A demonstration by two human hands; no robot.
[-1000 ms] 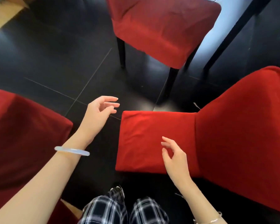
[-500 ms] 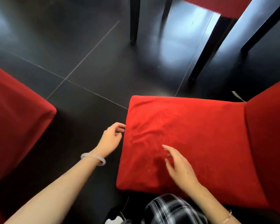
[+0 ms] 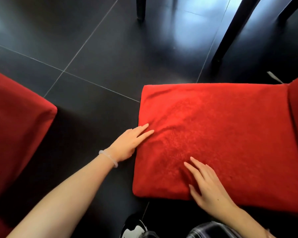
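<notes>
seat (image 3: 222, 127) lies under both flat, open hands: left hand (image 3: 127, 143) on its left edge, right hand (image 3: 208, 184) near its front.

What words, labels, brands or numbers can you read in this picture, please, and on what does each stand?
None can be read.
The red chair seat that the left hand and right hand touch is plain fabric.
The small pale strip by its far corner is too small to tell if it bears print.
The bangle and dark floor tiles show no marks.
</notes>
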